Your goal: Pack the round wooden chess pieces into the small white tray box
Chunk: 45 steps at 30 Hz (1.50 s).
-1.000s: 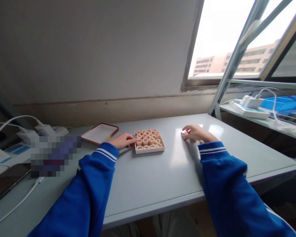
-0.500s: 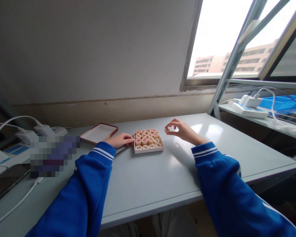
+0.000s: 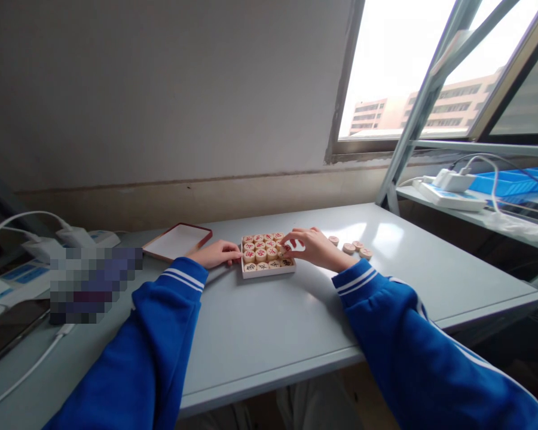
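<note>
A shallow white box (image 3: 269, 272) on the desk holds rows of round wooden pieces (image 3: 260, 254) with red and black characters. My left hand (image 3: 219, 253) rests beside the box, its fingertips pinched at the left edge. Over the right side of the box is my right hand (image 3: 305, 243), its thumb and fingers closed on a round piece (image 3: 284, 249). Several loose round pieces (image 3: 357, 245) lie on the desk to the right of my right hand.
The box lid (image 3: 178, 240) lies open side up at the left. Power strips with white cables (image 3: 39, 246) and a dark phone (image 3: 13, 325) are at the far left. A metal frame and shelf (image 3: 448, 200) stand at the right.
My right hand has moved left from beside the box to over its right side. Loose pieces that its arm hid now show. My left hand stays at the box.
</note>
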Available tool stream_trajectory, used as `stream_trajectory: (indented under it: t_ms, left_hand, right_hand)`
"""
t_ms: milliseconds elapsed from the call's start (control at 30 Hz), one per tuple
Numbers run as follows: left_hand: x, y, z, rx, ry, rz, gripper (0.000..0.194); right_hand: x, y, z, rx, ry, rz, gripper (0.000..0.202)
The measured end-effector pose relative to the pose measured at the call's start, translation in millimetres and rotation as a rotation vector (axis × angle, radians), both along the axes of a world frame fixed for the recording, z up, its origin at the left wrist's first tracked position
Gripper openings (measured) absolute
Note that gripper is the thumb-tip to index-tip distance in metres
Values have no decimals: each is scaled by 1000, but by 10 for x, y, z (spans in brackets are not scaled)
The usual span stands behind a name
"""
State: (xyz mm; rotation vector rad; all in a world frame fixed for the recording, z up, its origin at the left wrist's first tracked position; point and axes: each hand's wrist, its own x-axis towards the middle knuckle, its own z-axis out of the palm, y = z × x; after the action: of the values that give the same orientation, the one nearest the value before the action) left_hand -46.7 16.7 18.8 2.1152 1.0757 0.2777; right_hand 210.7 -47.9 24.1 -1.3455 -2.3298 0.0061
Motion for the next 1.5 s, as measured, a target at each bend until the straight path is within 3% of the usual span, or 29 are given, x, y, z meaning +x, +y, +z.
stream_trajectory:
  t_ms: [367,1333,1433,1500]
  left_hand:
    - [4,14,-33,28,9,4,38]
    - [27,1,-42,7,-2,5,35]
    - [20,14,-51,10,3,12,35]
    - [16,23,-58,15,6,19,34]
  right_hand:
    - [-30,14,-41,58,-33,-8,20]
    - [-32,-13,16,-3,-50,-41,24]
    - [59,-1,62,5,-37,-122,23]
    - [159,7,82,61,-80,-303,22]
